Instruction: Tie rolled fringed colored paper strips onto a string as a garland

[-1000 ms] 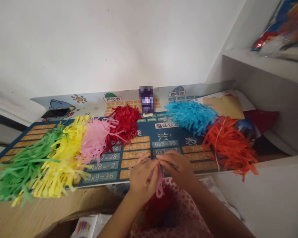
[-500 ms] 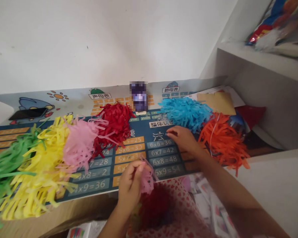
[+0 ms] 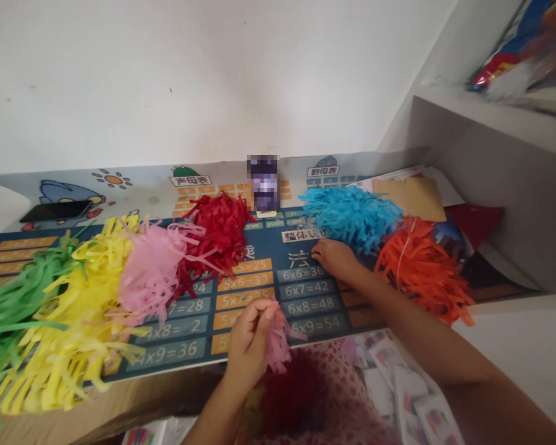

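Note:
My left hand (image 3: 252, 337) is closed on the top of a pink paper tassel (image 3: 278, 346), whose strips hang down past the table's front edge. Over the printed mat, my right hand (image 3: 336, 258) has its fingers pinched together; whatever may be in them is too small to make out. Just beyond it lies a heap of blue paper tassels (image 3: 352, 216), with orange tassels (image 3: 424, 269) to its right. On the left side are red tassels (image 3: 217, 232), pink tassels (image 3: 151, 272), yellow tassels (image 3: 83, 321) and green tassels (image 3: 23, 303).
A phone with a blurred screen (image 3: 264, 185) stands against the wall, and a dark phone (image 3: 55, 211) lies at the back left. Papers and envelopes (image 3: 412, 194) fill the right corner beside a white shelf (image 3: 486, 123). Below the table edge are small printed packets (image 3: 401, 389) and heart-patterned cloth (image 3: 338, 377).
My right hand has left the pink tassel and moved right and forward, close to the blue tassels. My left hand keeps hold of the pink tassel. The view has shifted slightly.

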`<state>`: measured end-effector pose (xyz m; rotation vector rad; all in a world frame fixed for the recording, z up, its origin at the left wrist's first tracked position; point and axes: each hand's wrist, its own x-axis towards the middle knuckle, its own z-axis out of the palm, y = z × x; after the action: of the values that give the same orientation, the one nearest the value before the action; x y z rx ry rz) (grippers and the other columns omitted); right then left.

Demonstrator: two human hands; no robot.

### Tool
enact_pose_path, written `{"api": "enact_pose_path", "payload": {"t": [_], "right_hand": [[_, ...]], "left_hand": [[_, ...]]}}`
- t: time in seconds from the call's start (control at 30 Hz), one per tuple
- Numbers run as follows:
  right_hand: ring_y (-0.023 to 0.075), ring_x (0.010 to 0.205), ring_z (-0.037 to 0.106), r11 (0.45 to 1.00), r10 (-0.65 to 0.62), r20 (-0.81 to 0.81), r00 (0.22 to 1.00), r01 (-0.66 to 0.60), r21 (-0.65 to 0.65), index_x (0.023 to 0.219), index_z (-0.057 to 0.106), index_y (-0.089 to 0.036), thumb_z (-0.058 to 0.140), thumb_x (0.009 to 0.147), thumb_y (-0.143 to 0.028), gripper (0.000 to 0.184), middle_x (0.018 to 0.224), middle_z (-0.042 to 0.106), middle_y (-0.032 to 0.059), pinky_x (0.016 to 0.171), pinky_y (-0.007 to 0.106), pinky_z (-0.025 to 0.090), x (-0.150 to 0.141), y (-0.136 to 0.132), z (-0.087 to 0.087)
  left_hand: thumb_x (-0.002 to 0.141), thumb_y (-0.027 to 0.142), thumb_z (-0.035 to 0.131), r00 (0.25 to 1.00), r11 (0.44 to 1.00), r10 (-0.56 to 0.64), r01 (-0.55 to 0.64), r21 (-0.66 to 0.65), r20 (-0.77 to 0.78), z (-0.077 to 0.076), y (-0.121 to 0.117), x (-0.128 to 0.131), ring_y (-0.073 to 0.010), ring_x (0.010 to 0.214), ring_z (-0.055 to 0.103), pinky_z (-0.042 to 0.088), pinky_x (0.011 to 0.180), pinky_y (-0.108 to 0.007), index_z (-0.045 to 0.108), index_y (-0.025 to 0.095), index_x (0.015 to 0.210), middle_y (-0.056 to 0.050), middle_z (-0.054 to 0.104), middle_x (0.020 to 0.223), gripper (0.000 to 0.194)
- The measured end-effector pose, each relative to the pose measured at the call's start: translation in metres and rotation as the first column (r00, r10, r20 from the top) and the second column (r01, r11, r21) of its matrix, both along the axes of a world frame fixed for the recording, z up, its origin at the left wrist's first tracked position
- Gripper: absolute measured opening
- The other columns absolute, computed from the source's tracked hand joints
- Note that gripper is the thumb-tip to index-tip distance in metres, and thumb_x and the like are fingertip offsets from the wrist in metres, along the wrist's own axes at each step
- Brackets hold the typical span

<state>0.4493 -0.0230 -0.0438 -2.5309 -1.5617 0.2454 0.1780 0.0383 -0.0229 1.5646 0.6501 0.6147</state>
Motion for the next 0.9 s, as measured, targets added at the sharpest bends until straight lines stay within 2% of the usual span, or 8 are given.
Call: {"api": "enact_pose_path", "payload": {"t": [0.3, 0.4, 0.47, 0.53, 0.6, 0.67, 0.73, 0.9], "right_hand": [[0.0194, 0.088, 0.063, 0.994, 0.103, -0.015, 0.995, -0.104, -0.046, 0.083, 0.074, -0.017, 0.064, 0.088, -0.022, 0.012, 0.094, 0.071, 0.0079, 0.077, 0.025, 0.041, 0.012, 0.010, 0.004], [0.0175, 0.088, 0.063, 0.996, 0.086, -0.037, 0.996, -0.086, -0.016, 0.085, 0.071, -0.016, 0.065, 0.088, -0.021, 0.009, 0.094, 0.070, 0.0066, 0.076, 0.024, 0.041, 0.013, 0.008, 0.002], [0.0161, 0.087, 0.062, 0.998, 0.066, -0.049, 0.997, -0.065, 0.006, 0.087, 0.069, -0.016, 0.065, 0.088, -0.021, 0.006, 0.092, 0.070, 0.0051, 0.074, 0.023, 0.041, 0.013, 0.005, 0.000], [0.0156, 0.085, 0.062, 0.999, 0.041, -0.054, 0.998, -0.040, 0.023, 0.088, 0.068, -0.016, 0.065, 0.087, -0.020, 0.005, 0.090, 0.070, 0.0044, 0.071, 0.022, 0.040, 0.014, 0.003, 0.000], [0.0162, 0.084, 0.062, 0.999, 0.012, -0.052, 0.999, -0.010, 0.036, 0.090, 0.068, -0.016, 0.063, 0.088, -0.018, 0.006, 0.089, 0.070, 0.0051, 0.070, 0.022, 0.040, 0.015, 0.004, 0.000], [0.0170, 0.086, 0.063, 0.999, -0.010, -0.049, 0.999, 0.012, 0.050, 0.094, 0.068, -0.015, 0.059, 0.089, -0.016, 0.010, 0.092, 0.071, 0.0060, 0.071, 0.023, 0.040, 0.017, 0.011, 0.002], [0.0169, 0.089, 0.064, 0.998, -0.006, -0.053, 0.999, 0.010, 0.061, 0.096, 0.070, -0.016, 0.057, 0.091, -0.017, 0.014, 0.095, 0.072, 0.0054, 0.074, 0.023, 0.041, 0.019, 0.023, 0.004], [0.0188, 0.099, 0.064, 0.999, 0.018, -0.034, 0.999, -0.016, 0.047, 0.100, 0.074, -0.019, 0.053, 0.095, -0.021, 0.021, 0.106, 0.072, 0.0068, 0.083, 0.024, 0.043, 0.028, 0.055, 0.009]], "left_hand": [[0.094, 0.042, 0.052, 0.998, 0.998, -0.057, 0.057, -0.021, -0.041, 0.001, -0.015, -0.002, -0.0150, 0.069, 0.060, 0.045, 0.069, -0.028, 0.064, 0.019, 0.085, -0.002, 0.065, 0.074, 0.027], [0.094, 0.042, 0.054, 0.999, 0.995, -0.010, 0.014, -0.098, 0.044, 0.004, -0.015, 0.001, -0.0134, 0.069, 0.059, 0.046, 0.069, -0.026, 0.061, 0.019, 0.082, -0.001, 0.064, 0.073, 0.027], [0.092, 0.043, 0.057, 0.987, 0.965, 0.053, -0.012, -0.263, 0.149, 0.009, -0.010, 0.005, -0.0106, 0.060, 0.054, 0.044, 0.061, -0.023, 0.056, 0.019, 0.078, 0.002, 0.058, 0.064, 0.027], [0.086, 0.042, 0.065, 0.967, 0.887, 0.105, 0.015, -0.461, 0.234, 0.016, -0.001, 0.008, -0.0067, 0.047, 0.042, 0.037, 0.048, -0.019, 0.051, 0.019, 0.076, 0.007, 0.049, 0.055, 0.028], [0.079, 0.040, 0.073, 0.953, 0.811, 0.127, 0.060, -0.582, 0.276, 0.022, 0.008, 0.011, -0.0037, 0.041, 0.030, 0.028, 0.041, -0.015, 0.049, 0.019, 0.076, 0.010, 0.042, 0.053, 0.032], [0.075, 0.038, 0.077, 0.947, 0.787, 0.131, 0.081, -0.612, 0.293, 0.026, 0.015, 0.013, -0.0024, 0.042, 0.027, 0.024, 0.039, -0.013, 0.049, 0.019, 0.077, 0.010, 0.042, 0.055, 0.034], [0.076, 0.038, 0.077, 0.948, 0.791, 0.127, 0.080, -0.607, 0.290, 0.027, 0.016, 0.015, -0.0022, 0.043, 0.027, 0.024, 0.039, -0.012, 0.051, 0.018, 0.078, 0.010, 0.042, 0.055, 0.033], [0.076, 0.041, 0.076, 0.964, 0.789, 0.087, 0.087, -0.608, 0.251, 0.018, 0.008, 0.015, -0.0024, 0.042, 0.025, 0.023, 0.038, -0.013, 0.051, 0.018, 0.079, 0.010, 0.041, 0.052, 0.034]]}}
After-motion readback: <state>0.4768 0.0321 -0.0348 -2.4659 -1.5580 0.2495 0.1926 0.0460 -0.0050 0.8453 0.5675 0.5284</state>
